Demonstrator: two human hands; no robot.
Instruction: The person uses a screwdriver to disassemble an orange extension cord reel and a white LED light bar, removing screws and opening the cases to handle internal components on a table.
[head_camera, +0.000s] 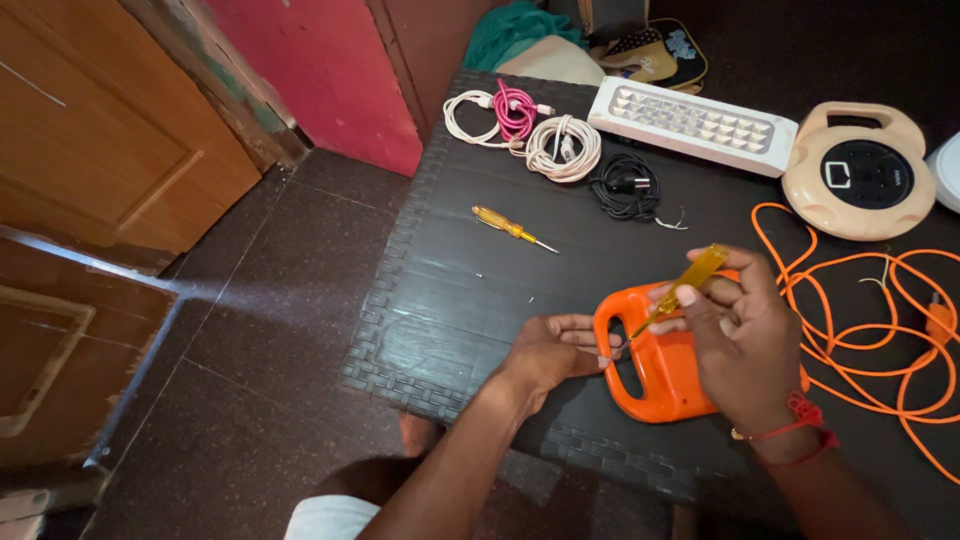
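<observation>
Centrally, on a black woven-pattern table (470, 300):

Item 1. Orange plastic casing (655, 375) with a handle slot, lying flat near the table's front edge, at about 5 o'clock from the table's middle. Both hands are on it.

Item 2. Left hand (550, 355), at 9 o'clock of the casing, fingers curled narrow with the fingertips against the casing's left rim by the handle slot. Whether anything small is pinched between them cannot be told.

Item 3. Right hand (740, 340), over the casing's right half, closed around a yellow-handled screwdriver (690, 280). The tool is tilted, handle up toward 1 o'clock, tip down toward 7 o'clock at the casing's upper left part. A red thread band (800, 420) sits on this wrist.

Item 4. Second yellow-handled screwdriver (512, 228), lying loose on the table at 11 o'clock of the casing, well apart from both hands.

Item 5. Orange cable (860, 330), in loose loops at 3 o'clock, just beside the right hand.

Item 6. Cream round cord reel (858, 170) with a dark socket face, at 1 o'clock, far edge of the table.

Item 7. White rectangular LED lamp (692, 125), at 12 o'clock, beside the reel.

Item 8. Black coiled cord with plug (625, 185), just in front of the lamp.

Item 9. White coiled cables (565, 148) and one pink coiled cable (515, 110), at 11 o'clock, far left corner of the table.
</observation>
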